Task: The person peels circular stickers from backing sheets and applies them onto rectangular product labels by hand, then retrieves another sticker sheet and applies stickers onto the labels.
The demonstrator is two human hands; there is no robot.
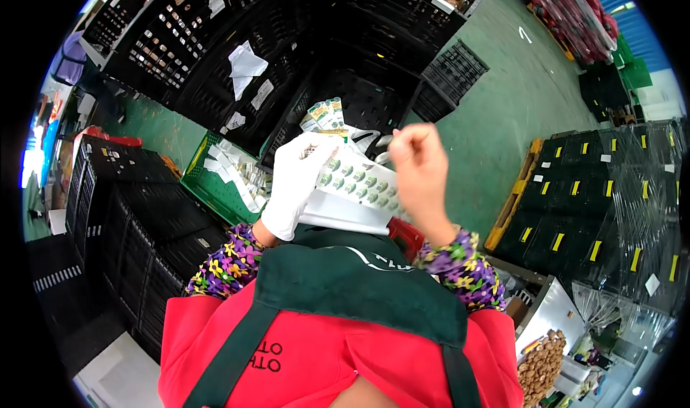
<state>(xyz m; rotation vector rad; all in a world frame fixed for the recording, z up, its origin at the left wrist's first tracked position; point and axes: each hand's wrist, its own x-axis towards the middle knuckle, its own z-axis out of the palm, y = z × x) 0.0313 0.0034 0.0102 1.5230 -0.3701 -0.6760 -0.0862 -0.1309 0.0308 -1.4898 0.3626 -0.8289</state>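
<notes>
My left hand [295, 185], in a white glove, is closed at the left edge of a sheet of round green-and-white stickers [359, 185]. The sheet lies tilted in front of my apron, above a white flat surface [341, 215]. My bare right hand [422, 167] is raised at the sheet's right side, its fingers curled in a pinch. Whatever is between those fingertips, if anything, is too small to make out. Just beyond my left fingers, several printed green, white and yellow cards or packets [325, 115] stick up by the black crate [366, 95].
Tall black crates [180, 41] stand ahead and left. A green crate [201, 165] at my left holds strips of labels. Stacked black crates [144, 221] flank my left side, and wrapped crates on a pallet [582, 199] my right. Mushroom-like brown produce [543, 365] lies lower right.
</notes>
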